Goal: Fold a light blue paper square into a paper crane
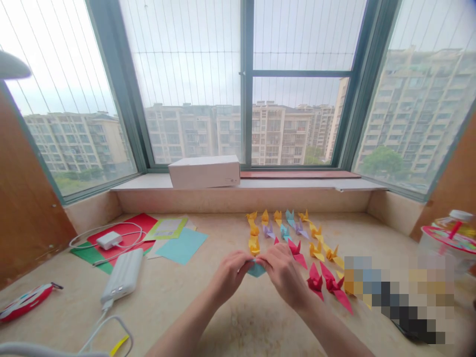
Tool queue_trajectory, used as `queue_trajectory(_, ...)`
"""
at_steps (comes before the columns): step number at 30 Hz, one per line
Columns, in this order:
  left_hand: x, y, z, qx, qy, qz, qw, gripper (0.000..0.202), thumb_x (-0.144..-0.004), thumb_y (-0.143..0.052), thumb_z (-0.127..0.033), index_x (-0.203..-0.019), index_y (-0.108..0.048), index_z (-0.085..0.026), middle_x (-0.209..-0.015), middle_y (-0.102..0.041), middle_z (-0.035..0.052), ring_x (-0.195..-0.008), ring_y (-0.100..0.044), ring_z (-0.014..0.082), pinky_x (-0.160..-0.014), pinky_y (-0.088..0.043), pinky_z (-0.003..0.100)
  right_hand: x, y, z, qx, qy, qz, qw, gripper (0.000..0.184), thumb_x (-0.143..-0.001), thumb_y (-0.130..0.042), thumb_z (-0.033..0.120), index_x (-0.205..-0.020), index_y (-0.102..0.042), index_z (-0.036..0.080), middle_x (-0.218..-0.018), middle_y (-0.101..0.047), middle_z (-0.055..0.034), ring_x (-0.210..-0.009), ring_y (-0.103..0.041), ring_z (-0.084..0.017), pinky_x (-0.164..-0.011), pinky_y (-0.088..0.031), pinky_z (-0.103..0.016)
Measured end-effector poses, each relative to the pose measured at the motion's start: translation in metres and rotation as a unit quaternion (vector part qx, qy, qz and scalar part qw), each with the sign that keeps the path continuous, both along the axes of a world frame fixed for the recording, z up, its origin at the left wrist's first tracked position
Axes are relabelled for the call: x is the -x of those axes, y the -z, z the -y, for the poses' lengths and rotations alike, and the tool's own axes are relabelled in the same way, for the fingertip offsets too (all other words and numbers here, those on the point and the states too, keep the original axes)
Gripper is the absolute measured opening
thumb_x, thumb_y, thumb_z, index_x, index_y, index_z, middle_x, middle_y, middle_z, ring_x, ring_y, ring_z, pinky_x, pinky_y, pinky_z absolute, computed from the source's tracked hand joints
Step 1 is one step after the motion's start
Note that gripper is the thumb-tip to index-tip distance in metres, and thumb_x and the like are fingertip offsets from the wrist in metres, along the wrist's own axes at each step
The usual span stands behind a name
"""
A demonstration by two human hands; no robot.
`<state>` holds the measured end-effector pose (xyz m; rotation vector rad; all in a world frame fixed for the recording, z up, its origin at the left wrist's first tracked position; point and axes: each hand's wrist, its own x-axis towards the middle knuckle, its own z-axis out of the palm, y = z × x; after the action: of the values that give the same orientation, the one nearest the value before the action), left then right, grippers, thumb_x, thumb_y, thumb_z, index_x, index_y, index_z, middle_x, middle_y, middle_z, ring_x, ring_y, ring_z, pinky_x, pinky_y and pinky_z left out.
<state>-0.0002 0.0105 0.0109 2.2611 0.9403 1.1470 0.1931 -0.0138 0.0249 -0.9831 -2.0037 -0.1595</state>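
Both forearms reach from the near edge to mid-desk, where left hand and right hand have fingers pinched on a small teal paper piece; seemingly mid-fold, near the finished paper cranes, needing a firm, aligned crease.

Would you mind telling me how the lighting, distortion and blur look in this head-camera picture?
Head view: daylight through the window is bright and flat, almost washing out the sky; wide-angle bending curves the window frame at the edges; a pixelated patch hides part of the table at right; both hands, left hand and right hand, and the teal paper are sharp.
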Motion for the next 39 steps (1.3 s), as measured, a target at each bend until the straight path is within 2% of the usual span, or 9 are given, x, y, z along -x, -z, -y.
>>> queue_trajectory(3, -0.003, 0.004, -0.004, 0.132, -0.035, 0.140, 0.981, 0.029, -0.089, -0.057, -0.044, -0.094, -0.068, -0.018, -0.084, -0.072, 0.0072, -0.078, -0.064, 0.0198, -0.071, -0.047, 0.028, -0.002, 0.001, -0.003, -0.032, 0.047, -0.077, 0.995, 0.019, -0.097, -0.051, 0.025, -0.113, -0.062, 0.023, -0.105, -0.068, -0.0067, -0.100, -0.060, -0.025, -0.093, -0.041, -0.043)
queue_trajectory(7, -0.006, 0.002, -0.005, 0.265, -0.015, 0.294, 0.918, 0.045, -0.083, -0.063, -0.051, -0.111, -0.055, -0.017, -0.077, -0.071, 0.0050, -0.070, -0.062, 0.0178, -0.065, -0.045, 0.027, -0.006, 0.006, -0.008, -0.021, 0.077, -0.124, 0.989, 0.026, -0.096, -0.049, 0.029, -0.120, -0.057, 0.023, -0.117, -0.065, -0.0096, -0.112, -0.058, -0.027, -0.097, -0.043, -0.047)
queue_trajectory(9, -0.009, 0.000, -0.002, 0.294, 0.007, 0.338, 0.894, 0.049, -0.082, -0.066, -0.050, -0.116, -0.047, -0.019, -0.073, -0.070, 0.0029, -0.068, -0.061, 0.0174, -0.065, -0.045, 0.027, -0.004, 0.008, -0.008, 0.004, 0.058, -0.115, 0.992, 0.027, -0.096, -0.050, 0.029, -0.122, -0.057, 0.024, -0.115, -0.067, -0.0087, -0.108, -0.061, -0.027, -0.095, -0.046, -0.045)
queue_trajectory(12, -0.014, -0.001, 0.004, 0.318, 0.044, 0.384, 0.866, 0.043, -0.081, -0.068, -0.046, -0.106, -0.043, -0.023, -0.074, -0.069, 0.0018, -0.068, -0.062, 0.0174, -0.064, -0.047, 0.028, 0.003, 0.011, -0.005, 0.029, 0.011, -0.086, 0.996, 0.027, -0.095, -0.051, 0.027, -0.122, -0.057, 0.025, -0.108, -0.069, -0.0068, -0.101, -0.064, -0.025, -0.089, -0.050, -0.041)
queue_trajectory(16, -0.018, 0.000, 0.008, 0.353, 0.073, 0.405, 0.840, 0.036, -0.080, -0.071, -0.043, -0.096, -0.048, -0.021, -0.077, -0.067, 0.0022, -0.067, -0.060, 0.0154, -0.059, -0.046, 0.025, 0.009, 0.012, 0.000, 0.029, -0.030, -0.058, 0.997, 0.025, -0.095, -0.049, 0.019, -0.115, -0.063, 0.024, -0.107, -0.069, -0.0076, -0.100, -0.064, -0.024, -0.088, -0.051, -0.039)
queue_trajectory(20, -0.016, -0.001, 0.007, 0.385, 0.064, 0.418, 0.820, 0.033, -0.081, -0.068, -0.045, -0.094, -0.057, -0.017, -0.079, -0.066, 0.0038, -0.069, -0.059, 0.0150, -0.057, -0.046, 0.024, 0.007, 0.012, 0.001, 0.026, -0.034, -0.027, 0.999, 0.030, -0.092, -0.049, 0.012, -0.116, -0.064, 0.022, -0.109, -0.068, -0.0092, -0.103, -0.062, -0.025, -0.091, -0.049, -0.041)
queue_trajectory(25, -0.014, -0.007, 0.007, 0.392, 0.078, 0.407, 0.821, 0.036, -0.082, -0.066, -0.048, -0.096, -0.064, -0.015, -0.082, -0.064, 0.0050, -0.073, -0.059, 0.0157, -0.058, -0.048, 0.024, 0.002, 0.014, -0.006, 0.027, -0.035, -0.023, 0.999, 0.025, -0.093, -0.056, 0.020, -0.115, -0.065, 0.024, -0.105, -0.069, -0.0081, -0.098, -0.063, -0.025, -0.088, -0.049, -0.041)
queue_trajectory(31, -0.015, -0.009, 0.009, 0.361, 0.095, 0.390, 0.842, 0.030, -0.079, -0.073, -0.040, -0.092, -0.066, -0.014, -0.079, -0.062, 0.0026, -0.062, -0.053, 0.0100, -0.060, -0.046, 0.024, -0.006, 0.015, -0.010, 0.050, -0.063, -0.053, 0.995, 0.015, -0.094, -0.057, 0.027, -0.105, -0.068, 0.025, -0.094, -0.069, -0.0057, -0.090, -0.062, -0.023, -0.082, -0.048, -0.037)
queue_trajectory(39, -0.014, -0.016, 0.015, 0.333, 0.114, 0.314, 0.882, 0.031, -0.078, -0.074, -0.040, -0.088, -0.064, -0.013, -0.069, -0.062, 0.0012, -0.063, -0.056, 0.0119, -0.064, -0.044, 0.025, -0.008, 0.011, -0.004, 0.092, -0.081, -0.071, 0.990, 0.014, -0.094, -0.058, 0.033, -0.090, -0.066, 0.023, -0.080, -0.066, -0.0029, -0.076, -0.060, -0.019, -0.071, -0.045, -0.030)
